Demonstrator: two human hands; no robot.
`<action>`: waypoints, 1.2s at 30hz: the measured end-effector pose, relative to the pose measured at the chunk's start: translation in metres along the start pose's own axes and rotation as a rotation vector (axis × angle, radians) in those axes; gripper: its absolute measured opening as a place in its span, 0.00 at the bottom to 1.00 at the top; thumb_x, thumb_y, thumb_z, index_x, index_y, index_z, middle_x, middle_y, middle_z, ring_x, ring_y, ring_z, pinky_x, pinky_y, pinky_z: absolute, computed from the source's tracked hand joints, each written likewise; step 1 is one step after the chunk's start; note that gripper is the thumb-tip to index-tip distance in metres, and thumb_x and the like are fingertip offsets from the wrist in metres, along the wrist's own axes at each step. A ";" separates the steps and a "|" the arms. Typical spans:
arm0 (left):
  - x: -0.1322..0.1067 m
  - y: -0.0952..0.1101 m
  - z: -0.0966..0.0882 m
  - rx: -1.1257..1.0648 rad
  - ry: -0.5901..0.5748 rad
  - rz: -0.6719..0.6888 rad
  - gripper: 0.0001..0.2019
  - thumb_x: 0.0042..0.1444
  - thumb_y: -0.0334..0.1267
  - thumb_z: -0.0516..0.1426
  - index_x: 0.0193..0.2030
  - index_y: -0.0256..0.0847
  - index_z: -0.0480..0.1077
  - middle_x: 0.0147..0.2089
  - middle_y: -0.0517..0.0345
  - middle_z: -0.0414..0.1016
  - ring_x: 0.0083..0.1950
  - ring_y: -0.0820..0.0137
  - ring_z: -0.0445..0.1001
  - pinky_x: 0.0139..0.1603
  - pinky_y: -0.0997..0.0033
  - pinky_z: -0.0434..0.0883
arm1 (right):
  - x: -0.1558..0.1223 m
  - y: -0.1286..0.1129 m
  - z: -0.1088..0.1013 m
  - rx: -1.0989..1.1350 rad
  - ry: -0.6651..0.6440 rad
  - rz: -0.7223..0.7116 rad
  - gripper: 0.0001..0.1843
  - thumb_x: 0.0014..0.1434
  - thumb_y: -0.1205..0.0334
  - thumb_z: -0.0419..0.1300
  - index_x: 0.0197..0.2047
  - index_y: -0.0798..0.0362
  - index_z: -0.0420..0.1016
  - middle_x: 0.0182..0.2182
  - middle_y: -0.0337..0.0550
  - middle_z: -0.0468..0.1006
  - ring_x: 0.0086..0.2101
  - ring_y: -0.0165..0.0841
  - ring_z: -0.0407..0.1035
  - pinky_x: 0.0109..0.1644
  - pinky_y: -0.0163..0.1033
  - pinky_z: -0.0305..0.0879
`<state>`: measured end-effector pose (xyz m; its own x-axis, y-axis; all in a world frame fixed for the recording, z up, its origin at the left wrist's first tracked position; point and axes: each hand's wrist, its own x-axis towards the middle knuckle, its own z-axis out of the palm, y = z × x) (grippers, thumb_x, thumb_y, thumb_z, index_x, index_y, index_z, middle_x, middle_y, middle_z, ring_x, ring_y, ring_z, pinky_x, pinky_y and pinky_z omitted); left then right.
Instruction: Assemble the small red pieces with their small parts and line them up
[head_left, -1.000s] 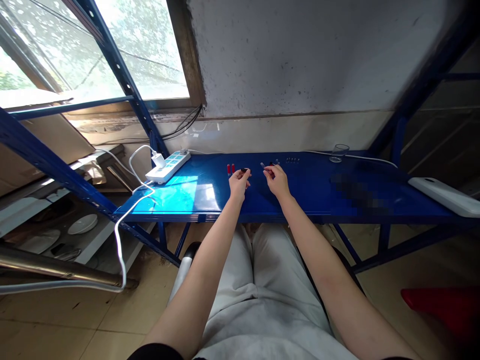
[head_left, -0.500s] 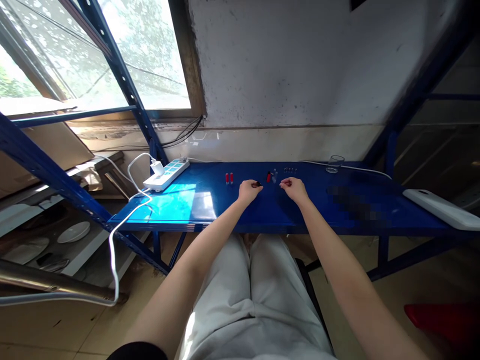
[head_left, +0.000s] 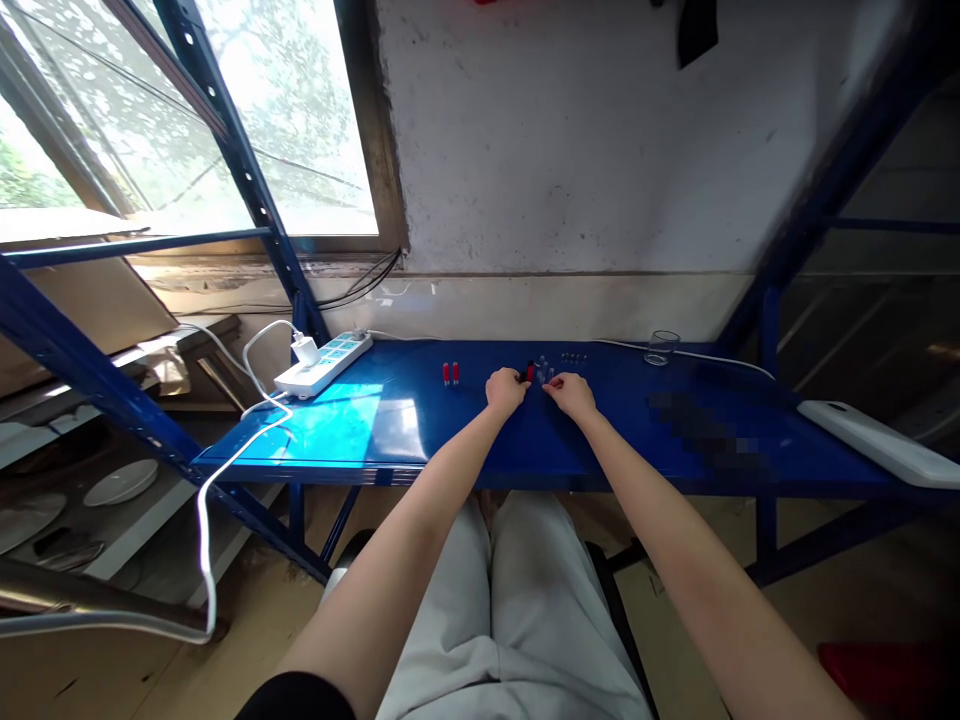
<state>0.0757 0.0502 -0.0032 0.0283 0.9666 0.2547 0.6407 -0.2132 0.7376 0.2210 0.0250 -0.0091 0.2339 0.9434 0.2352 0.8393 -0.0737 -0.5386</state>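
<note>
My left hand is closed in a pinch on a small black piece, whose kind is too small to tell. Right beside its fingertips lies a small red piece. My right hand is closed too, thumb and fingertips together at the small clear pieces on the blue table; what it pinches, if anything, is too small to make out. Two red cylinders with pale ends stand to the left of my hands. Behind the right hand is a row of several tiny pale pieces.
A white power strip with a plugged-in charger sits at the table's left, its cable hanging over the edge. At the right are a clear glass, a blurred dark object and a white flat object. Blue frame posts flank the table.
My two hands have come closer together, the left up to the red piece and the right leftward to the clear pieces. The head view has tilted slightly upward.
</note>
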 end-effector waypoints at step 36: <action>-0.050 -0.046 -0.085 -0.872 0.617 -0.124 0.10 0.56 0.41 0.48 0.30 0.38 0.65 0.22 0.64 0.62 0.20 0.79 0.58 0.22 0.78 0.58 | -0.020 -0.103 0.050 0.104 -0.165 -0.384 0.11 0.53 0.58 0.58 0.39 0.52 0.75 0.35 0.43 0.78 0.36 0.33 0.71 0.39 0.36 0.64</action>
<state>-0.0201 -0.0003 0.0032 -0.5478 0.8016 0.2394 -0.1628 -0.3828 0.9094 0.1048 0.0296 0.0008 -0.1748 0.9357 0.3064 0.7940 0.3180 -0.5181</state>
